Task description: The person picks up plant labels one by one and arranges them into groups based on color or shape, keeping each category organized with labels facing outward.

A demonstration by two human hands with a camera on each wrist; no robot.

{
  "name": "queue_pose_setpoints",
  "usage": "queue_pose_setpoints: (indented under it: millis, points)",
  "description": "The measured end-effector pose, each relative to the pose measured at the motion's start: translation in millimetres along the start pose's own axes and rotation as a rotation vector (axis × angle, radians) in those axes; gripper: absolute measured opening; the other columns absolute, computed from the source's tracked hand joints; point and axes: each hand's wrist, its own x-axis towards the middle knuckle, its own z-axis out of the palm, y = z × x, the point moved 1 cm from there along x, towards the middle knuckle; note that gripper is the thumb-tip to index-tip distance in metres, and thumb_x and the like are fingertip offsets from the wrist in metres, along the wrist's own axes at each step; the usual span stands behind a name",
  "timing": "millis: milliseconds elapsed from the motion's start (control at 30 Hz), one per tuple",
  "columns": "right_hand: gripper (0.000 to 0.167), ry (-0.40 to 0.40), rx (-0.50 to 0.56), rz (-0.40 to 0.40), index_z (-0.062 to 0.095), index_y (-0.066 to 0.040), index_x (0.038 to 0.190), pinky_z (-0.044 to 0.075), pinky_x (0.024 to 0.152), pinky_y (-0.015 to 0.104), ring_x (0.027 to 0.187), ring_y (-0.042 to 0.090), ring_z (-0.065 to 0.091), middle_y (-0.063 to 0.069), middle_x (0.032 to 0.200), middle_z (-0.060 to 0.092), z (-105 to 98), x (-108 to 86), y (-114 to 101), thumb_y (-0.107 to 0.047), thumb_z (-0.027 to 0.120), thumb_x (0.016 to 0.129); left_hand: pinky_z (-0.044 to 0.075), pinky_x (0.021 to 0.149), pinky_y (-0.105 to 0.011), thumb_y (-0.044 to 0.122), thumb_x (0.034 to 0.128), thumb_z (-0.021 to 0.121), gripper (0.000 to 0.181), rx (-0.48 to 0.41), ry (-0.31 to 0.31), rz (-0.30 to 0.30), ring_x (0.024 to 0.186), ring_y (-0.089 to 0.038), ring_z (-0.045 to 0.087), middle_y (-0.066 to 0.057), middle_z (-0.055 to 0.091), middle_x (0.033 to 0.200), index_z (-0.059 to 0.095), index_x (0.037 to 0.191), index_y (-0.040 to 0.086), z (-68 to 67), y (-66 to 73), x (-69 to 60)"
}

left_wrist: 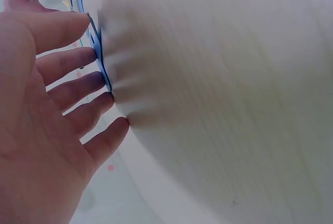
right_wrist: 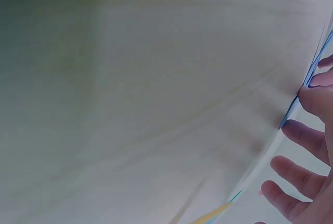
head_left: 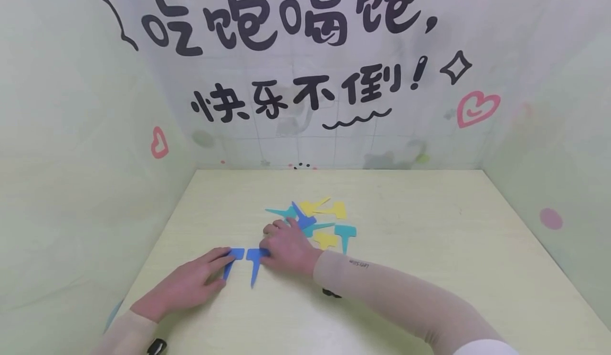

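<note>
Two blue T-shaped plant labels lie flat side by side on the table, heads almost meeting and stems towards me. My left hand [head_left: 188,280] rests its fingertips on the left blue label [head_left: 237,253], partly covering it. With thumb and index finger, my right hand [head_left: 290,249] pinches the head of the right blue label [head_left: 253,266]. In the left wrist view, fairly straight, spread fingers of the left hand [left_wrist: 36,104] touch a blue edge. The right wrist view has the right hand [right_wrist: 307,146] at a blue label [right_wrist: 290,112] seen edge-on, other fingers spread.
Behind the right hand lies a loose group of labels: a blue one [head_left: 305,221], teal ones [head_left: 346,231] and yellow ones [head_left: 339,209], some overlapping. The pale wooden table [head_left: 420,211] meets printed fabric walls at the back and sides.
</note>
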Motion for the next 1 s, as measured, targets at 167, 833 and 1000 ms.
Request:
queue_pose_setpoints:
  millis: [167, 833, 1000]
  points:
    - [0.03, 0.002, -0.009, 0.007, 0.077, -0.032, 0.107, 0.039, 0.107, 0.057, 0.114, 0.019, 0.053, -0.007, 0.119, 0.062, -2.2, 0.8, -5.4, -0.056, 0.064, 0.094, 0.048, 0.102, -0.053, 0.026, 0.0958, 0.069, 0.057, -0.013, -0.002, 0.0, 0.133, -0.036, 0.051, -0.014, 0.045, 0.152, 0.052, 0.147, 0.009, -0.8, -0.2, -1.2]
    - [0.028, -0.043, 0.035, 0.027, 0.075, -0.032, 0.113, 0.038, 0.108, 0.058, 0.117, 0.02, 0.053, -0.006, 0.12, 0.061, -1.7, 5.1, -4.2, -0.051, 0.062, 0.096, 0.045, 0.105, -0.054, 0.027, 0.0994, 0.065, 0.05, -0.016, 0.027, 0.026, 0.137, -0.038, 0.045, -0.016, 0.042, 0.154, 0.054, 0.146, 0.01, -0.5, -1.2, 0.5]
    - [0.025, -0.071, 0.057, 0.08, 0.072, -0.031, 0.117, 0.039, 0.105, 0.055, 0.114, 0.021, 0.053, -0.005, 0.119, 0.06, -7.3, 7.5, 8.9, -0.041, 0.057, 0.1, 0.043, 0.106, -0.055, 0.029, 0.0981, 0.067, 0.049, 0.014, 0.093, 0.03, 0.139, -0.036, 0.043, -0.014, 0.044, 0.153, 0.058, 0.142, 0.01, -3.9, 5.1, 7.6]
